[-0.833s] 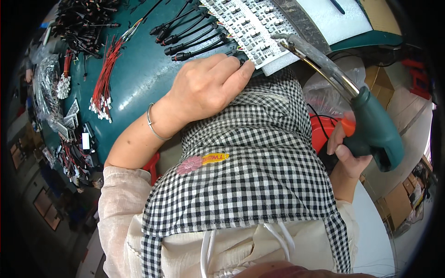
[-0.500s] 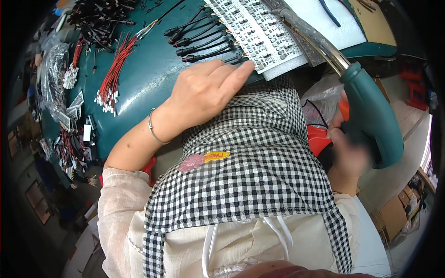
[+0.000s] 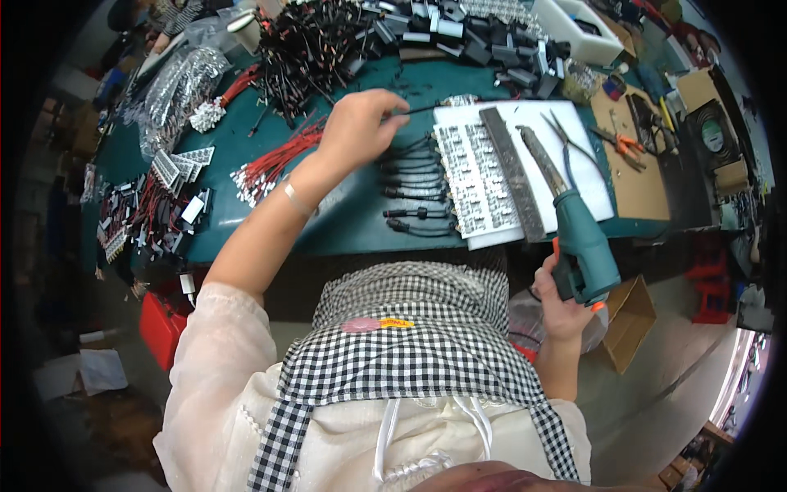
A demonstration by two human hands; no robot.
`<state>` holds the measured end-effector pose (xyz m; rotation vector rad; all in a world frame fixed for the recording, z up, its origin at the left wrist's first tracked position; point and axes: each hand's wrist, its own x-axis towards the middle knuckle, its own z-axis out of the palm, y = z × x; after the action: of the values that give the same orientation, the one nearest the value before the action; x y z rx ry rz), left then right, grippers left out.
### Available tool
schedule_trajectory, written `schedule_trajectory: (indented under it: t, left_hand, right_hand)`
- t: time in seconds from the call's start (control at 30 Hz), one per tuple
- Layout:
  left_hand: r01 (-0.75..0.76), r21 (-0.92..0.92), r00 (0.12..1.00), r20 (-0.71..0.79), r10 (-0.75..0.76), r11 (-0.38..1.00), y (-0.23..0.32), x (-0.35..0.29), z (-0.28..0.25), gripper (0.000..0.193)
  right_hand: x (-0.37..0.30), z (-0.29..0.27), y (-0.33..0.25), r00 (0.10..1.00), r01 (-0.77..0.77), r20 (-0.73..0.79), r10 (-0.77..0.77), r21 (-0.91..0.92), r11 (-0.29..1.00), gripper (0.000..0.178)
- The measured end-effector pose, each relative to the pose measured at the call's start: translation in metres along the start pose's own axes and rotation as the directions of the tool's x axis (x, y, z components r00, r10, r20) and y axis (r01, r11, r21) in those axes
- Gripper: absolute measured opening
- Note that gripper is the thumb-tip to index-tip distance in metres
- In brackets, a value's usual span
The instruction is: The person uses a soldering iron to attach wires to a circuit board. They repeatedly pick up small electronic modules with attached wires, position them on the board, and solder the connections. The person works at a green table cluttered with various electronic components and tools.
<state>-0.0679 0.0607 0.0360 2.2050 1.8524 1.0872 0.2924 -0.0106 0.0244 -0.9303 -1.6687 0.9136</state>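
My left hand [image 3: 357, 127] is out over the green table, fingers curled and thumb close to the forefinger, closed on a black cable [image 3: 425, 107] that runs right toward the top of the circuit boards. My right hand [image 3: 561, 303] grips the handle of a green pistol-shaped tool [image 3: 584, 238] with a metal barrel and a long grey tip [image 3: 537, 152]. That tip lies over a white foam sheet [image 3: 574, 123]. A panel of small white circuit boards [image 3: 475, 180] rests beside a dark flat bar [image 3: 510, 172]. Several black connector leads [image 3: 414, 193] stick out from the panel's left edge.
Red wires with white plugs [image 3: 275, 164] lie left of the leads. Black cables [image 3: 299, 61] are heaped behind. Pliers [image 3: 566, 143] rest on the foam, and orange-handled pliers [image 3: 623, 148] lie on a brown board [image 3: 639, 184]. A white box [image 3: 578, 33] stands at the back.
My left hand has moved away from the board panel's lower corner to the black cable farther back. My view takes in more of the table. The green tool stays in my right hand.
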Motion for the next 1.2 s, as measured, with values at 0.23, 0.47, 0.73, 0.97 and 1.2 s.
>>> schedule_trajectory:
  t: [0.23,0.47,0.73,0.97,1.2]
  left_hand:
    - [0.070,0.426,0.995,-0.100,-0.029,0.902,-0.085,0.124,0.056,0.032]
    - [0.058,0.370,0.993,0.073,-0.092,0.927,-0.087,0.126,0.053,0.018]
    - [0.103,-0.580,0.995,0.066,-0.079,0.808,0.009,0.054,-0.032,0.014]
    - [-0.314,-0.592,0.949,-0.178,0.260,0.742,0.075,-0.002,-0.070,0.023]
    - [0.007,-0.743,0.988,-0.098,-0.119,0.670,0.092,-0.061,-0.060,0.015]
  right_hand:
    - [-0.009,-0.006,0.018,0.996,-0.050,-0.066,0.058,0.113,0.992,0.059]
    - [0.026,-0.013,-0.039,0.973,-0.201,-0.055,0.222,0.260,0.944,0.058]
    - [0.091,0.024,-0.060,0.965,-0.258,0.067,0.255,0.432,0.864,0.063]
    - [0.105,0.094,-0.080,0.947,-0.321,0.205,0.248,0.592,0.739,0.059]
    - [0.063,0.130,-0.083,0.986,-0.163,0.051,0.156,0.387,0.907,0.085]
